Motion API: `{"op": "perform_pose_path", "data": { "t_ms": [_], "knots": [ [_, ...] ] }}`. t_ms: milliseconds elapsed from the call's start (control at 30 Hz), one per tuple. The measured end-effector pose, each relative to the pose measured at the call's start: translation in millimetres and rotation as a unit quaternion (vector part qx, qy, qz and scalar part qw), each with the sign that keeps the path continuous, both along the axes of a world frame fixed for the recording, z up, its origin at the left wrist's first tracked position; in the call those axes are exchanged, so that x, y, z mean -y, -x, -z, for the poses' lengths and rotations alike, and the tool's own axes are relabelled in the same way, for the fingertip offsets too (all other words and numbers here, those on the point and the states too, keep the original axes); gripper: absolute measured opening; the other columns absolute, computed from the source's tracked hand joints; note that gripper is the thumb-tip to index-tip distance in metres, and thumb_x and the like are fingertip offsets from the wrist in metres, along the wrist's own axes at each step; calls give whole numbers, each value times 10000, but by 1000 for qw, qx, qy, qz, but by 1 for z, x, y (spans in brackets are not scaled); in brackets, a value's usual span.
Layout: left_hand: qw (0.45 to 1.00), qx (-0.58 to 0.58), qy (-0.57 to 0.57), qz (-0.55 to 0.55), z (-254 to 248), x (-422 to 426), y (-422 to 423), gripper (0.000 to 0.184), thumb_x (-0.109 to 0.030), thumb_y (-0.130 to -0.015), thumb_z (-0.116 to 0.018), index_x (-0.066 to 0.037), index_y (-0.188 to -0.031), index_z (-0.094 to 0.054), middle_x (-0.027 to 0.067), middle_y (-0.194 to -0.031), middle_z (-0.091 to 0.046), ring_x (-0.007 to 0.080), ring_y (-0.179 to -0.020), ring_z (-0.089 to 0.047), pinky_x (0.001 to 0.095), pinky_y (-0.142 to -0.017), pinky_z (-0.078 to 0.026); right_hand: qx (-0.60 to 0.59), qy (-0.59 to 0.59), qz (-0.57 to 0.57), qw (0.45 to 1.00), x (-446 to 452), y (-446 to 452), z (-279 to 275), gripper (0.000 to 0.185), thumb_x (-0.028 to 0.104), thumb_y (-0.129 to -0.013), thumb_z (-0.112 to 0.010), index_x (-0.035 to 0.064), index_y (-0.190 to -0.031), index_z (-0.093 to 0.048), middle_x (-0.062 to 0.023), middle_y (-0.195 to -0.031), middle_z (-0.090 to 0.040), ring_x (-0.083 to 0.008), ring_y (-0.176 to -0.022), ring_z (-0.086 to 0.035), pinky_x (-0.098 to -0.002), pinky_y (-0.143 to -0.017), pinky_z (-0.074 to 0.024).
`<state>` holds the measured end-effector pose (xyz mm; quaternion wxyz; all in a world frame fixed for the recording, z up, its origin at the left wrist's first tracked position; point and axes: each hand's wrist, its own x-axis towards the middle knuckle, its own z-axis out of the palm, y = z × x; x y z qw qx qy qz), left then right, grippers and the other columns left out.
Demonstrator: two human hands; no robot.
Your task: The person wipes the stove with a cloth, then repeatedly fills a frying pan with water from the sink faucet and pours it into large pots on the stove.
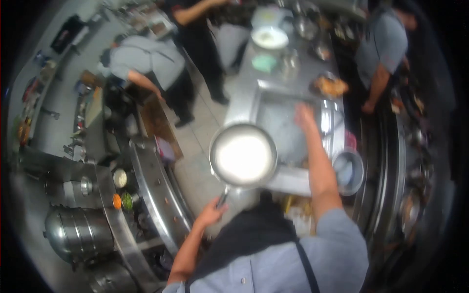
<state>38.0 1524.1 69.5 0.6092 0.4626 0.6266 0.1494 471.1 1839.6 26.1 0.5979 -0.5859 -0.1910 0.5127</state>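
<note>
Gripping the pan handle (223, 197), left hand (211, 215) curls; right hand (304, 116) too blurred to tell.

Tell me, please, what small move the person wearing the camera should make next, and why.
I'd probably ease the pan toward the metal basin: the left hand grips the pan's handle, while the right hand reaches out over the basin. Blur hides whether the right hand holds anything.

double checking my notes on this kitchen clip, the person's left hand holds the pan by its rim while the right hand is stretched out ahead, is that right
Not quite: the left hand holds the pan by its handle, as the head view shows. The right hand is stretched out ahead.
</note>
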Motion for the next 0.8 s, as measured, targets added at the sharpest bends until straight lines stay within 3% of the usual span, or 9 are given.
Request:
{"op": "perform_pose_path", "data": {
  "t_ms": [33, 100, 133, 200, 300, 433, 600, 700, 800],
  "knots": [
    [1000, -7, -1, -5, 0, 7, -6, 277, -302, -899, -648, -85, -934, -479, -23, -563, -444, 77, -421, -436, 246, -386, -341, 88, -38, -94, 991, 5, -21, 17, 248, 274, -894, -554, 29, -859, -533, -39, -595, -485, -159, -506, -460, -335, -438, -388],
    [998, 30, 52, -6, -3, 9, -18, 247, -269, -916, -628, -72, -948, -482, -22, -561, -447, 86, -417, -448, 250, -391, -364, 131, -51, -81, 987, 34, -22, -24, 120, 150, -865, -582, 45, -844, -529, -31, -645, -540, -144, -546, -510, -312, -469, -410],
    [998, 27, 61, 7, 2, 11, -20, 371, -226, -901, -642, -27, -1175, -490, 2, -572, -469, 102, -423, -458, 261, -397, -358, 59, -52, -28, 996, 38, -19, -38, 83, 110, -858, -575, 36, -887, -548, -24, -695, -582, -144, -573, -526, -307, -511, -429],
    [997, 27, 73, 23, 1, 13, -30, 370, -233, -900, -642, -29, -1175, -503, 2, -569, -477, 102, -427, -465, 264, -403, -362, 73, -45, -37, 996, 67, -17, -82, 215, 55, -811, -579, 8, -1021, -577, -59, -864, -641, -142, -706, -562, -274, -634, -449],
    [995, -5, 45, 93, -19, 8, -52, 265, -267, -917, -629, -54, -1024, -513, -23, -609, -446, 87, -433, -459, 249, -408, -382, 46, -219, -41, 974, 81, -27, -94, 415, 53, -747, -556, 47, -1159, -611, -84, -1172, -611, -140, -984, -535, -266, -874, -375],
    [988, -34, 30, 147, -17, 3, -78, 280, -280, -921, -623, -56, -1052, -520, -24, -628, -443, 82, -445, -460, 249, -415, -384, 25, -198, -34, 979, 104, -34, -90, 323, 186, -800, -543, 80, -1078, -667, -17, -1172, -635, -161, -1092, -504, -370, -953, -324],
    [987, 27, 51, 147, -16, -1, -111, 263, -290, -930, -605, -55, -1001, -510, -15, -615, -453, 81, -451, -466, 258, -398, -380, 58, -131, -30, 989, 150, -30, -98, 296, 196, -822, -570, 74, -1076, -663, -44, -1196, -632, -142, -1082, -519, -308, -910, -331],
    [984, 54, 66, 155, -16, 7, -115, 291, -268, -937, -588, -47, -1094, -480, -10, -609, -448, 88, -455, -481, 257, -390, -389, 76, -122, -15, 990, 187, -25, -98, 293, 218, -835, -584, 63, -1069, -666, -46, -1167, -641, -147, -1088, -528, -318, -910, -354],
    [978, 65, 27, 197, 5, 12, -116, 582, -253, -928, -567, -26, -1378, -276, 76, -660, -561, 150, -491, -560, 280, -415, -461, 189, -90, 37, 977, 227, -17, -82, 269, 238, -888, -601, 58, -1075, -671, -49, -1022, -665, -144, -970, -572, -288, -849, -420]
  ]
}}
